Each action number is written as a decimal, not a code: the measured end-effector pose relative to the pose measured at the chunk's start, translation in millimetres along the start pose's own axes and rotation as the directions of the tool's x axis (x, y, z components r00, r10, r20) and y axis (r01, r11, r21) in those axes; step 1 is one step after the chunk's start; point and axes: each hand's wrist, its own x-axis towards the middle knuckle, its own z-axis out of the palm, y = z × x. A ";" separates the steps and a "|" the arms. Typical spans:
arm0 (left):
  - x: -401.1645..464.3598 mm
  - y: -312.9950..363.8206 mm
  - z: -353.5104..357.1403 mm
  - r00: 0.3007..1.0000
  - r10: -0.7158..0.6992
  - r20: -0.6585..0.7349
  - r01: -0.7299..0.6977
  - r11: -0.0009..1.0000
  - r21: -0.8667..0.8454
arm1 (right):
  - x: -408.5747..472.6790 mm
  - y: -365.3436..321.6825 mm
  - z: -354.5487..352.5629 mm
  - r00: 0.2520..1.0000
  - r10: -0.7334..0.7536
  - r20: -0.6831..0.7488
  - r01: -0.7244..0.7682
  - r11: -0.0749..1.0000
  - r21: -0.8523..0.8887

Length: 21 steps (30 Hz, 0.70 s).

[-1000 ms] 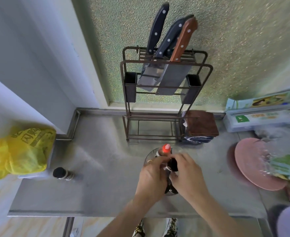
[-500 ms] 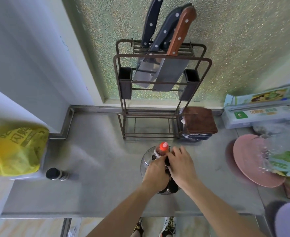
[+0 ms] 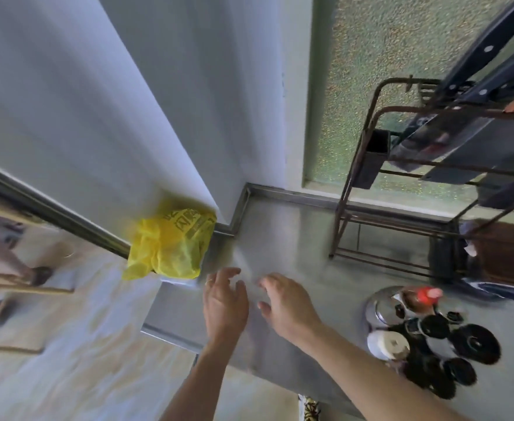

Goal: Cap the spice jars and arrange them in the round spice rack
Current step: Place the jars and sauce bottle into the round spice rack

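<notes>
Both hands hang over the steel counter (image 3: 283, 238) in the lower middle of the frame, and both hold nothing. The left hand (image 3: 223, 302) has its fingers spread and loosely bent, with a ring on one finger; the right hand (image 3: 286, 305), just beside it, has its fingers apart and slightly curved, the palm turned down. The picture is blurred, so I cannot tell whether either hand touches the counter. The round spice rack (image 3: 377, 311) stands at the lower right, well apart from the hands — a shiny metal base with a cluster of spice jars (image 3: 450, 350) set in it. Most show black caps from above; one white-lidded jar (image 3: 387, 344) sits at the rack's left side, and a red-tipped bottle (image 3: 422, 297) stands at its far edge. At the left edge of the counter, near the left hand, lies a crumpled yellow plastic bag (image 3: 170, 244) against the pale wall (image 3: 128, 101). In the upper right stands a brown metal knife rack (image 3: 380, 177) with dark-handled cleavers (image 3: 468, 141) in it, in front of a green textured pane (image 3: 380, 50). A brown folded cloth (image 3: 504, 253) lies at the right edge, beside the rack's foot.
</notes>
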 end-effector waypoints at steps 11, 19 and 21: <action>30.7 -52.7 -8.6 0.927 -0.335 0.169 0.346 0.938 -0.037 | 89.6 -22.4 97.5 0.988 -0.080 0.132 0.085 0.996 -0.033; -24.0 39.0 -26.2 0.956 -0.080 0.281 0.146 0.963 -0.226 | -12.1 0.5 -13.0 0.991 -0.039 -0.125 0.048 0.996 0.071; -50.0 80.3 -14.5 0.935 0.060 0.349 0.051 0.952 -0.301 | -56.7 16.3 -52.9 0.968 0.016 -0.251 0.000 0.998 0.061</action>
